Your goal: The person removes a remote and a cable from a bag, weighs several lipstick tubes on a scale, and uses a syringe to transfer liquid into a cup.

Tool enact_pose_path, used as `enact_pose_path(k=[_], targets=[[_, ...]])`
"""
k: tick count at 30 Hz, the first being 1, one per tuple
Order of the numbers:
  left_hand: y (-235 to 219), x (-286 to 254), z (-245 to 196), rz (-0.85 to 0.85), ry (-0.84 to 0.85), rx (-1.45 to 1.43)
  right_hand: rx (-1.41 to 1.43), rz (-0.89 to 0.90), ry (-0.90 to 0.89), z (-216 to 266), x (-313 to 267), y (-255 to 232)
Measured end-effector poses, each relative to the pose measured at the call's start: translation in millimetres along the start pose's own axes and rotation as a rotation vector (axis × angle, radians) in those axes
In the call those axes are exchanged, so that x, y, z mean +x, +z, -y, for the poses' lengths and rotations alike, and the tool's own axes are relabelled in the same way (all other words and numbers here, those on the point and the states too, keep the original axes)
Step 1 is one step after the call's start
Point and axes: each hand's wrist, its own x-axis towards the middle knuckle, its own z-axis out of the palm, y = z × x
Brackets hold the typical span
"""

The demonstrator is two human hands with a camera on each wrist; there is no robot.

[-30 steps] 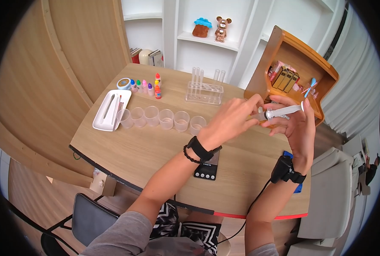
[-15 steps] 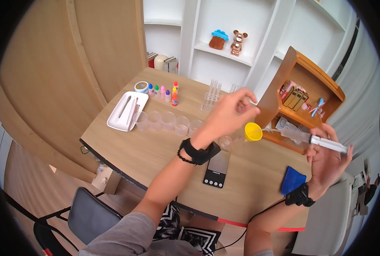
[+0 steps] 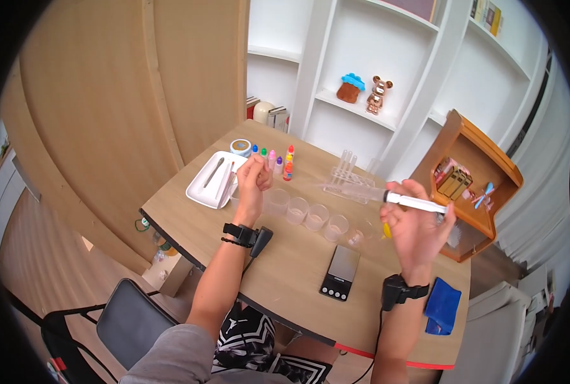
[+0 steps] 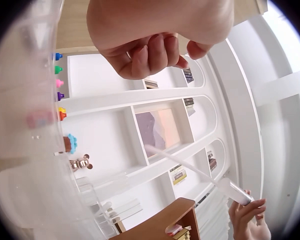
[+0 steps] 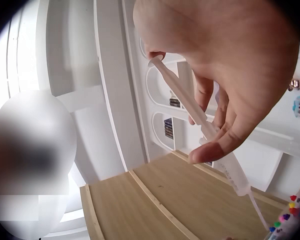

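Observation:
My right hand grips a large clear syringe, its white plunger end against my fingers. The syringe is held nearly level above the table, with its long thin tip pointing left; the right wrist view shows printed marks on its barrel. My left hand hovers over the left end of a row of clear plastic cups, hiding part of it. Its fingers are loosely curled, with nothing visible in them. A yellow funnel shows partly from behind my right hand.
Small colored dropper bottles and a round tub stand at the back left, near a white tray with tools. A test-tube rack, a digital scale, a blue cloth and a wooden cabinet are also here.
My left hand has come away from the syringe and moved left to the cups. My right hand keeps the syringe, its tip now pointing left. The head view has turned.

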Motion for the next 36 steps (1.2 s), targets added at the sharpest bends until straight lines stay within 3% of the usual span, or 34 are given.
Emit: enact_pose_path(k=[12, 36], targets=[[-16.5, -4.0, 15.0, 0.020, 0.049, 0.088, 0.068, -0.133, 0.156, -72.2, 10.6, 3.5], [-20.1, -5.9, 19.0, 0.040, 0.057, 0.057, -0.010, -0.140, 0.159, -88.1, 6.7, 2.5]])
